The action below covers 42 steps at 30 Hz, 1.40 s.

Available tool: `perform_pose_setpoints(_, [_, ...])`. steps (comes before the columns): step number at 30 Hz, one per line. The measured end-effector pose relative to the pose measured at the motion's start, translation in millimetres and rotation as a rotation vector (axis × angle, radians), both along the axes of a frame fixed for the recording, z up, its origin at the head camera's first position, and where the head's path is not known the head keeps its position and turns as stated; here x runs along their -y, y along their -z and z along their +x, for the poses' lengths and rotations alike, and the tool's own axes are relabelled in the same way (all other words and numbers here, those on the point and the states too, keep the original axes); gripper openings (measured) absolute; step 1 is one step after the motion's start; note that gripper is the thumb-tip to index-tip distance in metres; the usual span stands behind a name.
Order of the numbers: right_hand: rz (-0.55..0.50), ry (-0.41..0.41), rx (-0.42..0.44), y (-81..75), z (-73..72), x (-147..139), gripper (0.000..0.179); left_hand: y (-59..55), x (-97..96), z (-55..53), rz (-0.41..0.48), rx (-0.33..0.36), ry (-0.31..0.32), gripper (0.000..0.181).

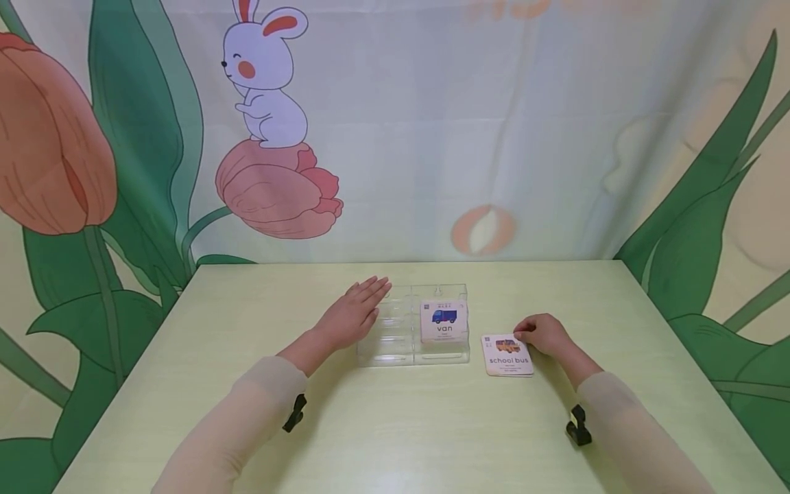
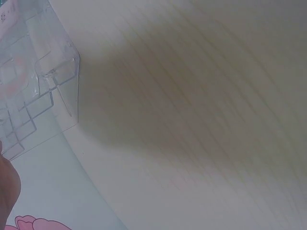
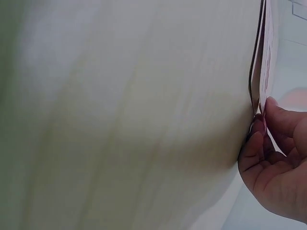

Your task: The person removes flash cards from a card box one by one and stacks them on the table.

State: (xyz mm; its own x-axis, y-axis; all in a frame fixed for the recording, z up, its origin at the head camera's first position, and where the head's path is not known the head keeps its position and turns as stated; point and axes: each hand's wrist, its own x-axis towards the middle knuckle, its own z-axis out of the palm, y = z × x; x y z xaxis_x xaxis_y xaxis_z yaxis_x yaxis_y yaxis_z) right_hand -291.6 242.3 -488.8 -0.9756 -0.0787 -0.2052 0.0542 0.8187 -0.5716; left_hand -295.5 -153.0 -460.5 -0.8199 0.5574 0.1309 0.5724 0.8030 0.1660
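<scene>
One card (image 1: 507,357), apparently between fingers (image 3: 251,152)

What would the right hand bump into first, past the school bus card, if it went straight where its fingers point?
The right hand would probably meet the clear holder first, though it might pass above: depth is hard to tell.

Pale table (image 1: 432,432) (faint grain) under a clear rack (image 1: 400,331) and card pile (image 1: 507,365).
</scene>
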Motion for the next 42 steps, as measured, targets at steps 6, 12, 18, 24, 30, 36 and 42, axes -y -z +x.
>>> perform_pose_setpoints(6, [-0.004,0.002,-0.011,2.7,-1.0,0,0.018,-0.4,0.3,0.2,0.003,0.001,0.000,0.055])
perform_pose_setpoints(12, [-0.015,-0.006,-0.029,3.2,0.6,-1,0.017,-0.5,0.2,0.8,0.015,0.003,0.009,0.055])
perform_pose_setpoints(18, [-0.040,0.007,-0.064,-11.3,1.7,2,0.019,1.9,0.3,1.8,0.014,0.012,0.012,0.055])
perform_pose_setpoints(24, [-0.092,-0.025,-0.186,-38.2,-2.0,12,0.023,1.2,0.2,1.5,0.012,0.015,0.007,0.055])
perform_pose_setpoints(30, [-0.099,-0.077,-0.245,-63.3,-0.8,30,0.023,0.3,0.2,0.1,0.009,0.013,0.003,0.055])
perform_pose_setpoints(36, [-0.121,-0.134,-0.256,-70.3,0.3,48,0.022,0.2,0.0,0.3,0.021,0.005,0.004,0.055])
perform_pose_setpoints(42, [-0.166,-0.138,-0.233,-65.2,-2.3,64,0.023,-0.3,-0.2,-0.1,0.018,0.002,0.008,0.055])
